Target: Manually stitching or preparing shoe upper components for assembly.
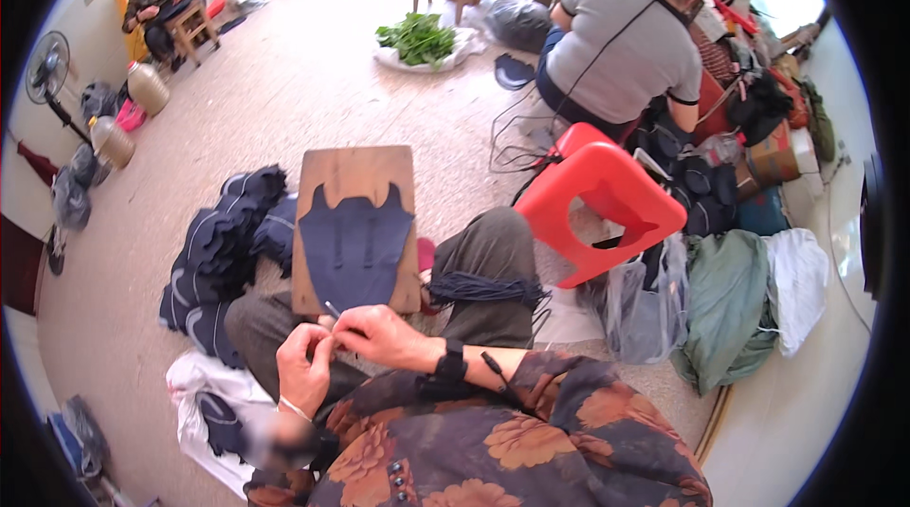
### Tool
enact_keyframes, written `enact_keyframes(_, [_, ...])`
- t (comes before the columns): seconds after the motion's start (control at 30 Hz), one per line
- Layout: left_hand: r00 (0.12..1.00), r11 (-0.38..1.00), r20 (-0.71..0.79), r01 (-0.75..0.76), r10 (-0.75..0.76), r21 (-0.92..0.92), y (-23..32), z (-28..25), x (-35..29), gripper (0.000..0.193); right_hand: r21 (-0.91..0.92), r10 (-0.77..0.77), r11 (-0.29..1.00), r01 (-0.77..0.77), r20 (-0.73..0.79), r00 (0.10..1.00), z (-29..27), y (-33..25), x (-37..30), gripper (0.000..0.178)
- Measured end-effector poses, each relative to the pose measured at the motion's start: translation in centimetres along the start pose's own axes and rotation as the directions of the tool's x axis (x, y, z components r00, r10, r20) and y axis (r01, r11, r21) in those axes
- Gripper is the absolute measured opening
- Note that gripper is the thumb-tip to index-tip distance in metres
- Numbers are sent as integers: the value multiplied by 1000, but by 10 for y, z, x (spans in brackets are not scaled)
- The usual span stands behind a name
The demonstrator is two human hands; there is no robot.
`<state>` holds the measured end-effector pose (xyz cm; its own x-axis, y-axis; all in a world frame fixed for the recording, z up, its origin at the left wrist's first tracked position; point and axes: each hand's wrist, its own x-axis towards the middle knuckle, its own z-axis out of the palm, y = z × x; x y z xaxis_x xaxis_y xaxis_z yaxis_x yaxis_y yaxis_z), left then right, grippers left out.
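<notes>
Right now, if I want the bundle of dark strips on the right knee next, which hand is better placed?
Probably the right hand: it is nearer the bundle of dark strips, and its forearm lies on that side. The left hand is farther off and would likely cross past the right.

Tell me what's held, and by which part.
A slim silvery tool juts from the right hand, apparently held by its near end; whether the left hand holds anything is unclear.
</notes>
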<state>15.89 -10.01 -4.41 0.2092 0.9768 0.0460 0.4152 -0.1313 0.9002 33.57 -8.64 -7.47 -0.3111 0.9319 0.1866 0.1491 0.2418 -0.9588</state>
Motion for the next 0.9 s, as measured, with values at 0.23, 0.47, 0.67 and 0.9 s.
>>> enact_keyframes(0.23, [920, 737, 197, 389, -338, -553, -2, 6, 11, 2, -200, -264, 948, 247, -61, 963, -17, -7, 3, 6])
enact_keyframes(0.47, [843, 620, 374, 538, -386, -571, 8, 25, 48, 4, -187, -230, 960, 208, -107, 967, -52, 13, 3, 10])
enact_keyframes(0.67, [676, 540, 580, 727, -454, -424, 12, 52, 97, 3, -161, -184, 974, 157, -165, 969, -88, 48, 3, 9])
enact_keyframes(0.9, [504, 384, 706, 858, -498, -341, 4, 70, 139, 5, -131, -135, 984, 121, -110, 985, -116, 70, 12, 12])
